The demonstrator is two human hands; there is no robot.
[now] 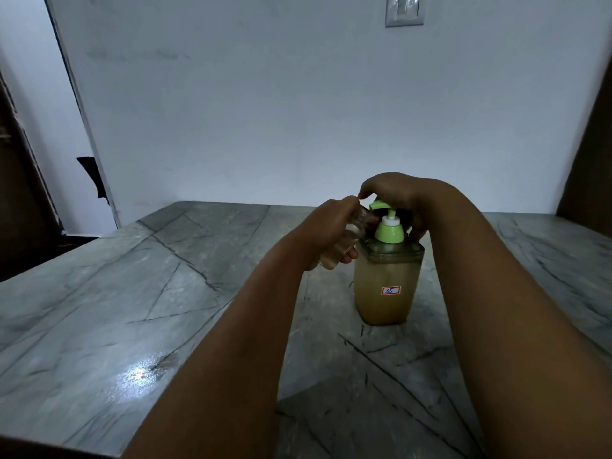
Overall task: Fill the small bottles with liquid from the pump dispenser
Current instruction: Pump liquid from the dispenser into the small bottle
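Grey marble worktop (132, 293) carried pump dispenser (385, 279), left hand (326, 233) gripped small bottle (344, 238), tilted at the dispenser's green nozzle (377, 205), right hand (394, 197) curled over the pump head.

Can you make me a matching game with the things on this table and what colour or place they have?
Things:
1. pump head
2. small bottle
3. sticker
4. light switch

Clues:
A. on the wall
B. held tilted in the left hand
C. green, under the right hand
D. white with "35", on the dispenser

Pairs: 1-C, 2-B, 3-D, 4-A
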